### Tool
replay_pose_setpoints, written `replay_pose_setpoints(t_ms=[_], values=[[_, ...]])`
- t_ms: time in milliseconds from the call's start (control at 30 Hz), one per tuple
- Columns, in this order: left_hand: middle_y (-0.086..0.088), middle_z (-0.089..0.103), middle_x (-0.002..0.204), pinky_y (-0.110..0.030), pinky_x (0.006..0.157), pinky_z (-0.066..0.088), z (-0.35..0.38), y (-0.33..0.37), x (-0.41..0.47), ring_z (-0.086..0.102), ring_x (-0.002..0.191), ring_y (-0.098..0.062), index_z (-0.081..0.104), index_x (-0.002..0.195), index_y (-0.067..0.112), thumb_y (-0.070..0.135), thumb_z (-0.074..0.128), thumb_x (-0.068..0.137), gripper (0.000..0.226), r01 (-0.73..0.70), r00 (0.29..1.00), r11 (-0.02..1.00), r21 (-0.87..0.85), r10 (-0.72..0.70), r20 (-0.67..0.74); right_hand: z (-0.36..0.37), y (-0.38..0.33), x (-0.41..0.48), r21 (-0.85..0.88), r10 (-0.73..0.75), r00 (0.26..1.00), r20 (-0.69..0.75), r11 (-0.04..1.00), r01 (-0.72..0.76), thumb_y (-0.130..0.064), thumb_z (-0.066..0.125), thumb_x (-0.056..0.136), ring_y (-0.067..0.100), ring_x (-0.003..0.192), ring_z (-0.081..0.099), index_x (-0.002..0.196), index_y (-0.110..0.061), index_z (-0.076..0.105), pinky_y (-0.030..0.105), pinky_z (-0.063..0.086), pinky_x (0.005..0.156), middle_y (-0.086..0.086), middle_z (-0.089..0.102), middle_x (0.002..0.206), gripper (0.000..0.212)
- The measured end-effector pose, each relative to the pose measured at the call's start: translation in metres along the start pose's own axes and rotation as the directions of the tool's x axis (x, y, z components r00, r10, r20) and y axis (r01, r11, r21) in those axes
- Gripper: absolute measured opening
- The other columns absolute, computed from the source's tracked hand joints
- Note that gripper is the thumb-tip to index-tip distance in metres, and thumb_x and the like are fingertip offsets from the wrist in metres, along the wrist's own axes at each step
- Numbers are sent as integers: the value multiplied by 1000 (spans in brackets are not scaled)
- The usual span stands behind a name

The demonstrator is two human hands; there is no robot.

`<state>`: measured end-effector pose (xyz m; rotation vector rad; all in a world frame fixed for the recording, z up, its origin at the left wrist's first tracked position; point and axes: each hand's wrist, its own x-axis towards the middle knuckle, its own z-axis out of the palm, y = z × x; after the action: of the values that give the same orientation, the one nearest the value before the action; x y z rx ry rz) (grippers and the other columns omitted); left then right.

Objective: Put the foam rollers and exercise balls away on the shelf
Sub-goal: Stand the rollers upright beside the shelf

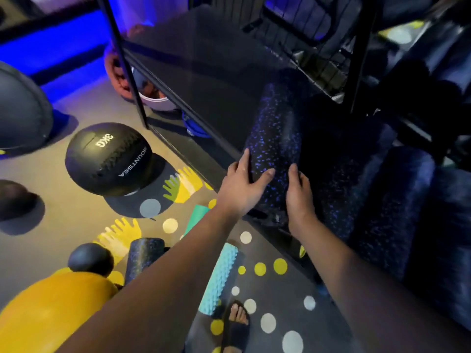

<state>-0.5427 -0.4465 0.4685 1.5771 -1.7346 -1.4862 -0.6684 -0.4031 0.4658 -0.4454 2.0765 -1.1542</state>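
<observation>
Head view shows the stowing step in hand: a black foam roller with blue speckles (275,138) lies lengthwise on the dark shelf (204,72), its near end at the front edge, just beside other dark speckled rollers (390,200) already stacked to its right. The grip is two-handed. The left hand (242,187) clasps the roller's left side with the thumb laid across the top, and the right hand (299,197) curls round its right side; both are closed on the foam. By my reading the next move calls for seating it fully, letting go, then turning to the floor, where a black 3KG medicine ball (107,159), a yellow exercise ball (51,309) and a teal ridged roller (219,276) wait.
</observation>
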Motion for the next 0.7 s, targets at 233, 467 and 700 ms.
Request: replay_pose_setpoints(t_ms=[233, 467, 700], values=[[2, 47, 152, -33, 114, 38, 69, 41, 41, 48, 138, -20, 42, 153, 30, 56, 57, 95, 65, -108, 987, 987, 119, 121, -108, -61, -4, 44, -215, -152, 986, 73, 963, 165, -38, 33, 110, 28, 146, 37, 160, -21, 24, 29, 30, 112, 8, 34, 163, 54], [-3, 65, 136, -35, 104, 45, 79, 37, 83, 58, 127, -27, 61, 138, 24, 39, 48, 105, 39, -149, 975, 950, 275, 188, -121, -80, 13, 43, -443, -236, 950, 205, 843, 305, -27, 51, 105, 24, 144, 40, 154, -16, 40, 29, 30, 114, 7, 43, 158, 52], [-7, 62, 119, -35, 102, 48, 68, -5, 89, 62, 112, -27, 69, 130, 34, 34, 62, 98, 33, -13, 994, 992, 126, 27, -105, -52, 46, 20, -566, -350, 925, 145, 738, 368, -9, 58, 95, 35, 133, 46, 142, -11, 55, 39, 32, 113, 15, 51, 145, 46]])
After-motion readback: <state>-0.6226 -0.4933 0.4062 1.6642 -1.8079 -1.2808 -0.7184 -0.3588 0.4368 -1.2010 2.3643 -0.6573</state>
